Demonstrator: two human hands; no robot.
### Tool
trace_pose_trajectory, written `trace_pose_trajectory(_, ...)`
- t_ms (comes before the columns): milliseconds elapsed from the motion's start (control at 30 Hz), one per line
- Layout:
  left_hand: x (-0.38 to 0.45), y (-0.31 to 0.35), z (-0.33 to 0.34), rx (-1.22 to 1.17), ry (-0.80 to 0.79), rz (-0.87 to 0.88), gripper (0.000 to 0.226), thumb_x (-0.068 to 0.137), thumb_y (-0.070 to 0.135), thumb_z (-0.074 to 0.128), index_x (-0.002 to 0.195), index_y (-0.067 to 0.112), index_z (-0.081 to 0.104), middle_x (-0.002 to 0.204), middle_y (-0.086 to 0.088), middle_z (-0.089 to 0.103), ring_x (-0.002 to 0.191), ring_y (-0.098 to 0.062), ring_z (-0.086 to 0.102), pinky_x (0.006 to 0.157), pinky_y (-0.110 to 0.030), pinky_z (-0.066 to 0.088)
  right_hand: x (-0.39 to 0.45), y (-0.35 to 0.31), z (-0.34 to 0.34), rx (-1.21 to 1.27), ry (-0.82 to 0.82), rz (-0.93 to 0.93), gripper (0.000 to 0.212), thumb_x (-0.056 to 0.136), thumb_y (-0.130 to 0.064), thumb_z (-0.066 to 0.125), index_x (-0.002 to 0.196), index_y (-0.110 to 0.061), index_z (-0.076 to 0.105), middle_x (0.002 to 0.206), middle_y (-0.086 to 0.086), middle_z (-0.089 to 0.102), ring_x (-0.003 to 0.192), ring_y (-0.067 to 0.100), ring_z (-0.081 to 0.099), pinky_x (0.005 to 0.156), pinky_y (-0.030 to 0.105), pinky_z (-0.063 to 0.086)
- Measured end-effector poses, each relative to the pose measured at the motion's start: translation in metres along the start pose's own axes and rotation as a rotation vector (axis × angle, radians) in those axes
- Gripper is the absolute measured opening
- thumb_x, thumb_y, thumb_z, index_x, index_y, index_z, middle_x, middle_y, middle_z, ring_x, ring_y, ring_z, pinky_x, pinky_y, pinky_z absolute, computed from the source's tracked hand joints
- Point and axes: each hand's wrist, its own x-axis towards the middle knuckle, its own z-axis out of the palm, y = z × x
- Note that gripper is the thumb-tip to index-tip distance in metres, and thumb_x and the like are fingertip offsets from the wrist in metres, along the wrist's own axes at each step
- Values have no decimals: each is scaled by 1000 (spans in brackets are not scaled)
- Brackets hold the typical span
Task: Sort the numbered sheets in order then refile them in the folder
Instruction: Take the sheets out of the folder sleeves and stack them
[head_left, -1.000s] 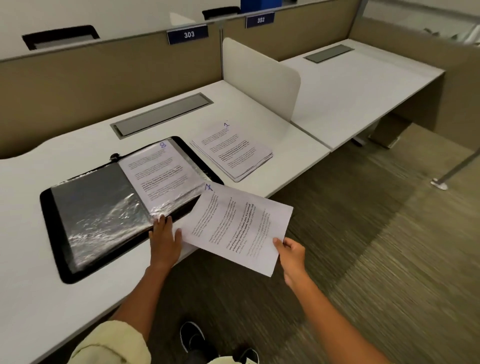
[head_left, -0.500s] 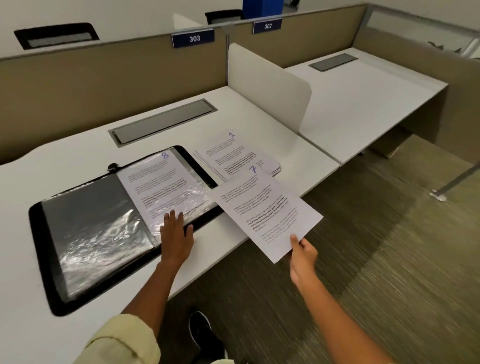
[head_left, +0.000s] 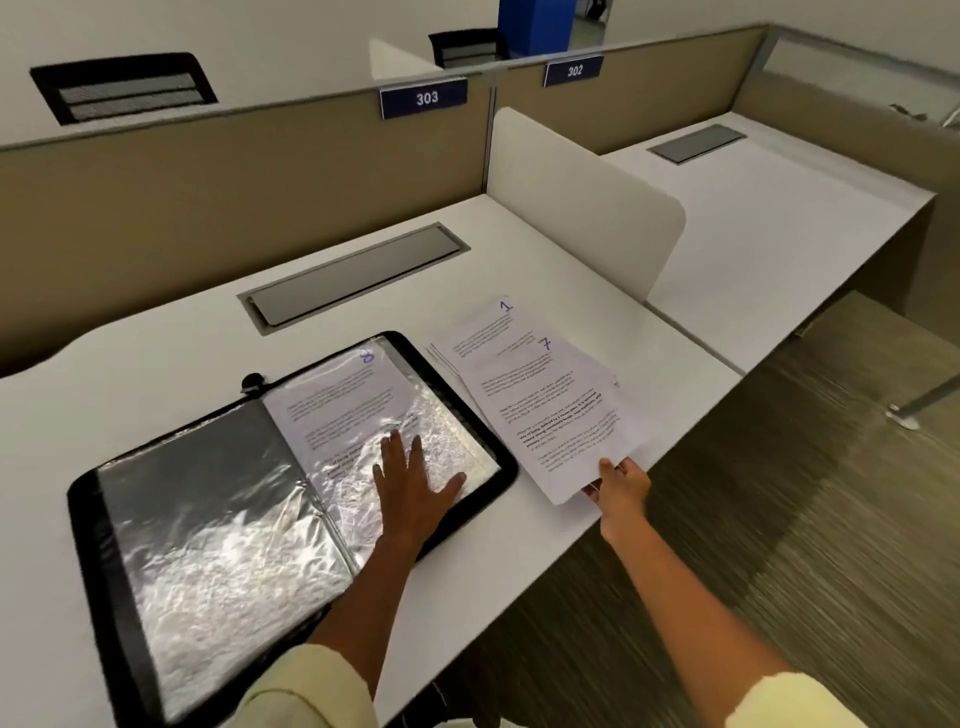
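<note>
Now sheet 7 (head_left: 550, 410) (over the stack (head_left: 480, 330)) extends beyond right hand's (head_left: 621, 483) grip.

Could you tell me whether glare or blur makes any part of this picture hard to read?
In the head view, glare off the plastic sleeves of the open folder washes out the left page and the lower text of sheet 8 around the left hand; the wide lens bows the desk edges; the floor at right is smeared; small print on sheet 7, pinched by the right hand, is unreadable.

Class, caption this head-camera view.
Right hand lays white sheet 7 on the paper stack; left hand presses the black sleeve folder.
</note>
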Motion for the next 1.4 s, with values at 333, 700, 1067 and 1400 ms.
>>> trace_pose_trajectory(333, 11, -4, 14, 141, -48, 6, 113, 68, 85, 31, 150, 7, 34, 158, -25, 14, 147, -41, 15, 114, -60, 13, 31, -20, 54, -267, 99, -91, 6, 97, -10, 61, 100, -7, 65, 107, 14, 68, 91, 30, 66, 77, 40, 59)
trace_pose_trajectory(700, 9, -3, 17, 162, 31, 11, 84, 81, 72, 39, 146, 19, 33, 155, -25, 28, 142, -45, 28, 109, -63, 21, 77, -36, 78, -426, -10, -75, 14, 89, 6, 61, 82, -7, 62, 89, 11, 65, 93, 41, 68, 85, 50, 59)
trace_pose_trajectory(1067, -1, 10, -7, 50, 355, 59, 25, 87, 16, 63, 112, 13, 66, 112, -8, 64, 101, -31, 58, 80, -49, 52, 52, -16, 81, -531, -10, -239, 35, 98, -8, 56, 133, -7, 55, 133, 15, 60, 118, 34, 59, 102, 46, 49)
trace_pose_trajectory(1400, -14, 16, -41, -368, 650, -46, 23, 99, 21, 49, 115, 13, 64, 110, 1, 66, 96, -19, 63, 79, -35, 54, -9, 26, 104, -733, -467, -553, 18, 98, -7, 53, 106, -5, 69, 100, 7, 70, 90, 20, 63, 78, 29, 49)
